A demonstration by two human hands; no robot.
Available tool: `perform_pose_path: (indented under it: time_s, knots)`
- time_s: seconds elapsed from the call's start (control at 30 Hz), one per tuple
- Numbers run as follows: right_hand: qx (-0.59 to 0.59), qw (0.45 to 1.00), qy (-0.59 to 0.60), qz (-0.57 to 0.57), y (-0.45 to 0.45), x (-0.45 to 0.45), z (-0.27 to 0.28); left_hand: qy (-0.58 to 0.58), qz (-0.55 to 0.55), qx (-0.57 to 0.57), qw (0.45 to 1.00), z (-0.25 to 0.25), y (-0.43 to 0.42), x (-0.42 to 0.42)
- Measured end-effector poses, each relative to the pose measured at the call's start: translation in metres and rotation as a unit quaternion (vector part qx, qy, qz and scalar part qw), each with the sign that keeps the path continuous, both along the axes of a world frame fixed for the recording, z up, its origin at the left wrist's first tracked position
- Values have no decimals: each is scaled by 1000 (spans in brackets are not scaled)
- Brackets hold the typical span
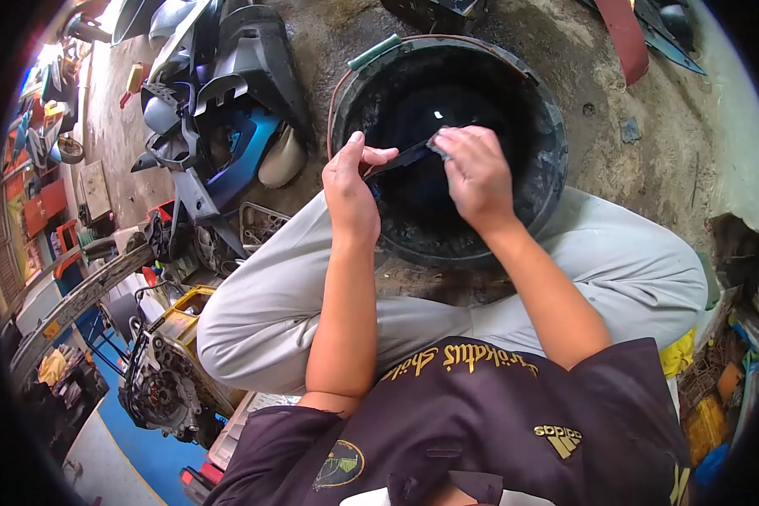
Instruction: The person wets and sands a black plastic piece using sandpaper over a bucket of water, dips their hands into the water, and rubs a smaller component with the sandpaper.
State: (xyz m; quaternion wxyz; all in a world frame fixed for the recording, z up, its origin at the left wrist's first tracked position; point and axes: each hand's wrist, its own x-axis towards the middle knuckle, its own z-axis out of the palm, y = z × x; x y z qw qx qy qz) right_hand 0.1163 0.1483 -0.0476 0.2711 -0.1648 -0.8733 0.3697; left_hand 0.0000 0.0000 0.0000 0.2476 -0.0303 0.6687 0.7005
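A large black bucket (548, 160) stands between my legs, with dark liquid inside that reflects a spot of light. Over its opening, my left hand (352, 190) grips one end of a narrow dark strip-shaped piece (411, 155), thumb pointing up. My right hand (481, 173) pinches a small greyish scrap (435, 145), perhaps sandpaper or cloth, and presses it against the far end of that piece. The fingers partly hide both things. The bucket's wire handle (339, 88) with a green grip (374, 52) rests along the rim.
Motorcycle body panels (253, 76), one blue (249, 160), lie on the concrete floor to the left. An engine (164, 384) sits lower left. A red curved panel (624, 38) is at the upper right, and a small grey scrap (630, 129) lies on the floor.
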Motion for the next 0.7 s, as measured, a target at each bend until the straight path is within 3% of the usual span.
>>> perform_pose_path:
  time_s: [0.17,0.3,0.4,0.5,0.6,0.7]
  knots:
    - [8,1000,-5,-21,8,-1,-6,2,8,-5,1000,2,2,-1]
    - [-16,999,14,38,-8,0,0,-6,13,20,1000,-4,2,-3]
    - [21,998,14,-65,16,1,10,-2,10,6,1000,-2,1,-4]
    - [-1,996,26,-84,19,-6,10,4,15,-5,1000,1,1,-1]
    - [-8,1000,-3,5,6,-7,1,-6,16,13,1000,-1,2,-1]
    - [21,1000,-13,4,10,-6,-3,-9,16,7,1000,2,1,-2]
